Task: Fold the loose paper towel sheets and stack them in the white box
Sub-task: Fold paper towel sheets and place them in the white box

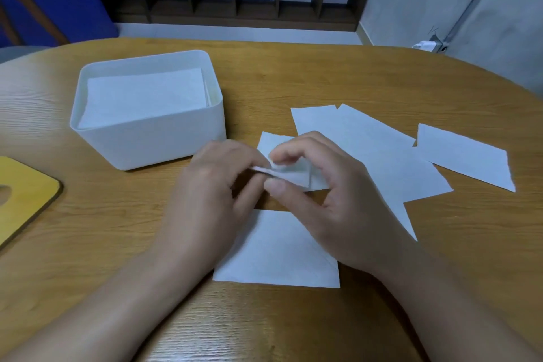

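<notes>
Forearms come in from the bottom edge, both over the wooden counter (293, 73). Nearest loose sheet (276, 256) lies flat under the wrists, unfolded, partly hidden by both hands. Left hand (214, 185) and right hand (320, 182) meet over a small sheet being folded (289, 176); left grip pinches its left edge, fingers curled round it, right grip pinches the same sheet between thumb and forefinger, other fingers arched above. Part of that sheet rests on the counter, near edge lifted. Fold looks half made: layers visible at the left pinch, crease not pressed flat, though blur makes the layer count unclear. White box (152, 141) sits left of the hands, near but apart, open top, folded stack (144, 97) already inside, reaching close to the rim. More loose sheets right of the hands: an overlapping pair (379, 156) and a separate far-right sheet (464, 156), all flat, untouched. Yellow board (23, 194) at left edge, not involved. Step in hand, judged: folding one sheet, mid-task, several sheets left. Next move likely calls for lining up the edges, flattening the crease, then carrying the folded piece left and laying it square on the stack without disturbing it; thin paper will flop, so both hands probably stay on it until release.
</notes>
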`<action>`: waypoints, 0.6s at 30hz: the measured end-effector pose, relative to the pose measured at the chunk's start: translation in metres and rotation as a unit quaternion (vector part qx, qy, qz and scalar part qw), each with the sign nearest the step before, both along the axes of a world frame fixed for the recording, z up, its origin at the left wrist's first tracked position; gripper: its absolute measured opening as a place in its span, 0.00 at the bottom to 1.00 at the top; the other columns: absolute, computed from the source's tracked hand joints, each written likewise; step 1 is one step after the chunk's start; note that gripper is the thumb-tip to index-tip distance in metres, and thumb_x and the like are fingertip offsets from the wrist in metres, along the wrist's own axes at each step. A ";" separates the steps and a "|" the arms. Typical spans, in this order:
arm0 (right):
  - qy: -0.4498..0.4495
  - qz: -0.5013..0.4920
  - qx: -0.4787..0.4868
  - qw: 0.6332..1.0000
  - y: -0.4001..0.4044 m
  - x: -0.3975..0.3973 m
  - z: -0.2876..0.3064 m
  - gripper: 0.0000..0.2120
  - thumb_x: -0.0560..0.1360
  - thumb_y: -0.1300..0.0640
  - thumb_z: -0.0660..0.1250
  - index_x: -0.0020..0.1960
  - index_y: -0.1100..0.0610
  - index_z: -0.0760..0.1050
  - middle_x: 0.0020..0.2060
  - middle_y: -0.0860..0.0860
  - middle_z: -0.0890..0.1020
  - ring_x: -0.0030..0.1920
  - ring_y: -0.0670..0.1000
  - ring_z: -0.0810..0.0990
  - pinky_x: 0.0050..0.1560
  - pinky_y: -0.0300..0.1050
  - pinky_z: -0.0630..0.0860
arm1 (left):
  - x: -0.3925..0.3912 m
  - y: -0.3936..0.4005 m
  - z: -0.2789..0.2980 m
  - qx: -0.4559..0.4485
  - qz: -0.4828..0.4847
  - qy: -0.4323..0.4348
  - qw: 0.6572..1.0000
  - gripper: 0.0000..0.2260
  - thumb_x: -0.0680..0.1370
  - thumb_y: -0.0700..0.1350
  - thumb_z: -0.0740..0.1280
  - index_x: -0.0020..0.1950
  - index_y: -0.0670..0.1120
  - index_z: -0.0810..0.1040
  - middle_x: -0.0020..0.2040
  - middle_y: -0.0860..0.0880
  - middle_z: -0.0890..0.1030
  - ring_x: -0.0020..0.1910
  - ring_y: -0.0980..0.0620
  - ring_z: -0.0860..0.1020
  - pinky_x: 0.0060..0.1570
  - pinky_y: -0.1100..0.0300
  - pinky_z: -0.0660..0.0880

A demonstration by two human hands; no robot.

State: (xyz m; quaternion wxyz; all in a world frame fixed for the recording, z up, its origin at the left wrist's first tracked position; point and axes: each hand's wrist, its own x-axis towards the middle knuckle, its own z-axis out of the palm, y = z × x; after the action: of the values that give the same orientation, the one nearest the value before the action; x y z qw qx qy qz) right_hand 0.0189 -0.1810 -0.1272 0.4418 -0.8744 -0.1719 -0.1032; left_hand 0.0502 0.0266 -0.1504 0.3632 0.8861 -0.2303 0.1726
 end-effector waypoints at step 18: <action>0.179 -0.034 0.155 0.971 -0.031 -0.001 0.015 0.09 0.82 0.57 0.75 0.61 0.49 0.85 0.28 0.48 0.72 0.27 0.50 0.72 0.31 0.39 0.71 | -0.005 0.014 0.036 -0.292 -0.012 0.229 0.929 0.14 0.79 0.48 0.77 0.64 0.50 0.84 0.38 0.46 0.84 0.39 0.52 0.79 0.43 0.59 0.76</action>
State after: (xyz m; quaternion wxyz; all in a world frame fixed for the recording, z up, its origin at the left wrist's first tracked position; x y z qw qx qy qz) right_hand 0.0180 -0.2119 -0.1124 0.5916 -0.8050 -0.0423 0.0146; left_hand 0.0448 0.0407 -0.1148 0.6508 0.7536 -0.0905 0.0204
